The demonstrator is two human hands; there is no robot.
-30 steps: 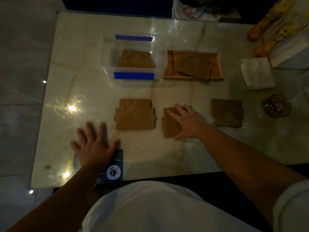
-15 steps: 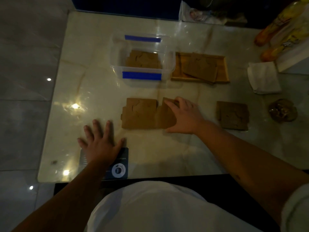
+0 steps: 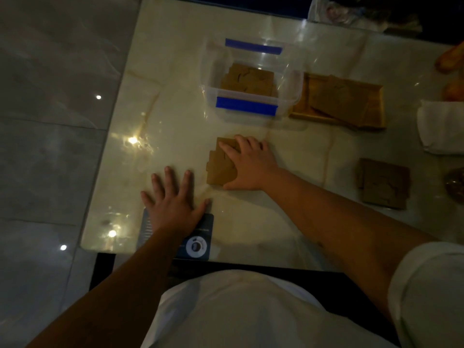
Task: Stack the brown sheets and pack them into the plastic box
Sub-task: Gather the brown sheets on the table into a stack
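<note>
My right hand (image 3: 247,163) lies flat on a stack of brown sheets (image 3: 219,169) near the table's middle, covering its right part, thumb at the near edge. My left hand (image 3: 173,199) rests spread on the marble table (image 3: 175,116), just left of that stack, its heel on a dark card (image 3: 200,237). The clear plastic box (image 3: 288,86) with blue tape strips stands behind the stack and holds brown sheets (image 3: 248,79). More brown sheets (image 3: 344,101) lie in a wooden tray (image 3: 376,106) to the box's right. Another pile of brown sheets (image 3: 384,183) lies at the right.
A folded white cloth (image 3: 442,126) lies at the far right, with orange packets (image 3: 449,59) behind it. A round dark object (image 3: 455,183) sits at the right edge. The table's left and near edges drop to a tiled floor (image 3: 50,121).
My right hand has slid its brown sheet leftwards onto the pile beside it, so the two piles are now one stack. My left hand stayed flat on the table.
</note>
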